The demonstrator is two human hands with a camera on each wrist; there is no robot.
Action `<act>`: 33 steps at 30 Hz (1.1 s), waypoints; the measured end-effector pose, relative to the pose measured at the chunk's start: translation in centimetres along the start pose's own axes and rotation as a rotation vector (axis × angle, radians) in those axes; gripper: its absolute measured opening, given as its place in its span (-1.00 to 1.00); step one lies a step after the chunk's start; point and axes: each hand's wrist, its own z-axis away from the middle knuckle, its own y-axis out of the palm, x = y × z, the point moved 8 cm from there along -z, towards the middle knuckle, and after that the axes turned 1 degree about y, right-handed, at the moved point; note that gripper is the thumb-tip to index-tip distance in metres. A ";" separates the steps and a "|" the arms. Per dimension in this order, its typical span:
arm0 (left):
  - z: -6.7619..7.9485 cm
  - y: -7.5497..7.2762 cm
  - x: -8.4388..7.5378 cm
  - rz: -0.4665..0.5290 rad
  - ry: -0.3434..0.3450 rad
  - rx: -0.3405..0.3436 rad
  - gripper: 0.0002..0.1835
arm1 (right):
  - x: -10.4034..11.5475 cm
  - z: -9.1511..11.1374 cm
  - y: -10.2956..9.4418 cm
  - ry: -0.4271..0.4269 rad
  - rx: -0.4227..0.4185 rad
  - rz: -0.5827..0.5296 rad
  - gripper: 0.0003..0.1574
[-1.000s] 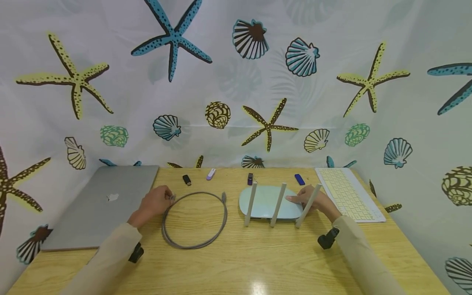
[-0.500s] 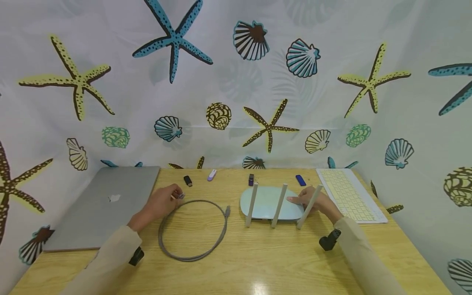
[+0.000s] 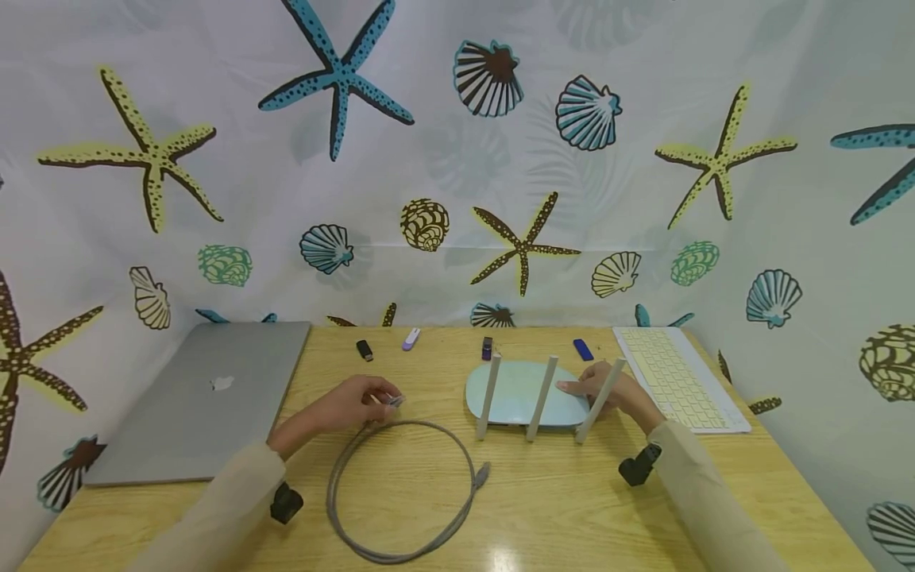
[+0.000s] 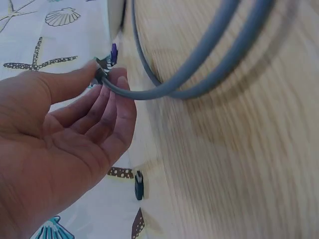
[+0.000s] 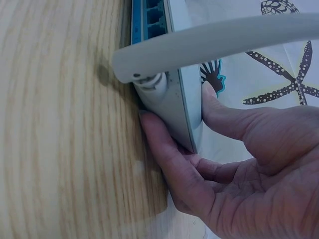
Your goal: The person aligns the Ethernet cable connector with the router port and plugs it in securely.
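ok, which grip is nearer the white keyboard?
Right. The right grip holds the router by its right end, just left of the keyboard. The left grip pinches a cable plug, well left of the router.

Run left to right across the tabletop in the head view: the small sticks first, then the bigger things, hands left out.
Black stick, white-and-purple stick, dark stick behind the router, blue stick; then laptop, looped gray cable, router, white keyboard.

Head view: forward and down, from the router's near side. Left wrist: close up on the cable, left of the router. Right wrist: tight on the router's right end — shared with the head view.
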 end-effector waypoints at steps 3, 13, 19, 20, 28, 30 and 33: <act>-0.1 1.2 -0.4 0.070 0.009 0.100 -0.61 | -0.2 -0.1 0.1 0.000 0.003 -0.003 -0.34; -0.6 4.5 -1.9 0.260 0.011 0.276 -0.65 | 0.0 -0.3 0.2 -0.036 0.026 0.037 -0.29; -1.0 7.0 -2.9 0.375 -0.019 0.277 -0.65 | 0.8 0.5 0.2 -0.059 0.040 0.054 -0.32; -1.0 7.4 -3.1 0.392 -0.027 0.269 -0.66 | 0.8 0.5 0.1 -0.056 0.037 0.059 -0.32; -1.0 10.6 -4.1 0.512 -0.103 0.207 -0.72 | 1.3 0.9 -0.1 -0.024 0.004 0.111 -0.30; -1.1 11.2 -4.4 0.534 -0.106 0.197 -0.74 | 1.9 1.4 -0.2 -0.044 0.004 0.114 -0.32; -1.3 12.0 -4.7 0.557 -0.100 0.186 -0.76 | 2.3 1.9 -0.4 -0.073 0.002 0.117 -0.34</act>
